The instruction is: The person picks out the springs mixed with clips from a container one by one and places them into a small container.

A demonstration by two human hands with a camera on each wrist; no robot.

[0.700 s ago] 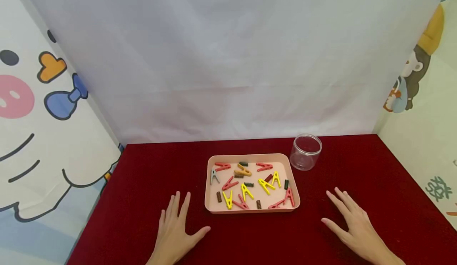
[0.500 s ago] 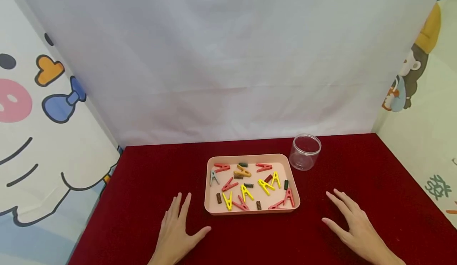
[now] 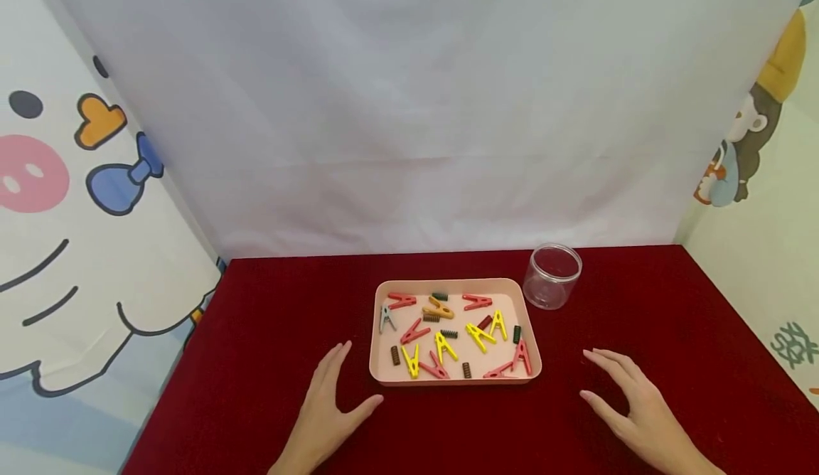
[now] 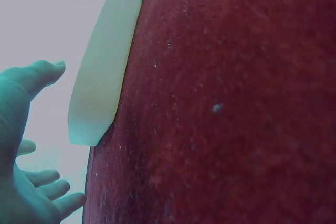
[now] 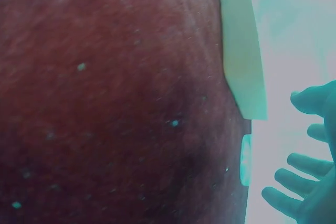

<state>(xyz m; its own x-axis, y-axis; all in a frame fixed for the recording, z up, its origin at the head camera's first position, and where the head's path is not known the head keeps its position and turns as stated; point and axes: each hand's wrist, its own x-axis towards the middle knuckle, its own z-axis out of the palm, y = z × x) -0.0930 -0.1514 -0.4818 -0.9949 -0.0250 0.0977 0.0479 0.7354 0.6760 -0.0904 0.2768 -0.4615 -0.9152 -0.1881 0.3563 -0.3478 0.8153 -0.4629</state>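
Observation:
A shallow pink tray [image 3: 456, 382] lies on the dark red cloth, bearing several plastic clip halves and small coil springs. Among them are a yellow clip half [image 3: 445, 347], a red one [image 3: 414, 331], an orange one [image 3: 438, 309] and a grey-blue one [image 3: 387, 318]. A dark spring [image 3: 394, 355] lies near the tray's left side. To the left of the tray is my left hand [image 3: 323, 411], fingers extended and thumb apart, holding nothing. My right hand [image 3: 640, 411] is to the tray's right, fingers slightly bent, also holding nothing. Both wrist views show the tray's outer wall [image 4: 105, 66].
Behind the tray's right corner stands a clear, lidless jar [image 3: 553, 276]. A white cloth wall [image 3: 409, 141] rises behind the red table [image 3: 288, 297]. Panels with cartoon prints flank the table on the left and right.
The fingers of both hands have bent a little and drawn closer together. The whole head view has shifted slightly. Tray, clip halves and jar stay in place.

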